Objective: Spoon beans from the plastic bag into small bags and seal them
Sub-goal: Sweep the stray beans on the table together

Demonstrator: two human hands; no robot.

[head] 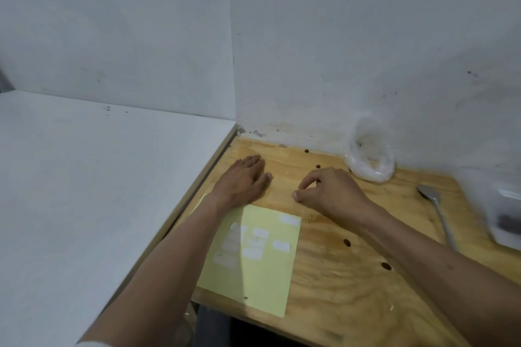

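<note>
While nothing is yet being scooped, the items are lying as follows, largest first.

White surface [93, 191]: sitting higher than the work area, its edge running along the left side and boxing in the left arm.

Wooden table [338, 276]: butting against the wall at the back, its near edge falling away below the sheet; the widest open room is lying right of centre, between the sheet and the spoon.

Yellow sheet [253, 262]: carrying white labels [282, 245], probably for sealing; the left forearm is crossing its corner.

Container [504, 220] at the right edge: blurred, showing something dark inside; whether beans, I cannot tell.

Plastic bag [370, 155]: slumping against the back wall, mouth open.

Left hand [244, 177]: resting flat, fingers straight, gripping nothing.

Right hand [329, 191]: hovering low, fingers curling toward the thumb as if pinching; anything held is too small to make out.

Spoon [437, 211]: lying untouched, just right of the bag.

Stray beans [347, 242]: scattering across the wood.

Judgement: the step is gathering strays or readying a small bag; none is plainly showing. Working centrally should be keeping beans off the near edge.
</note>
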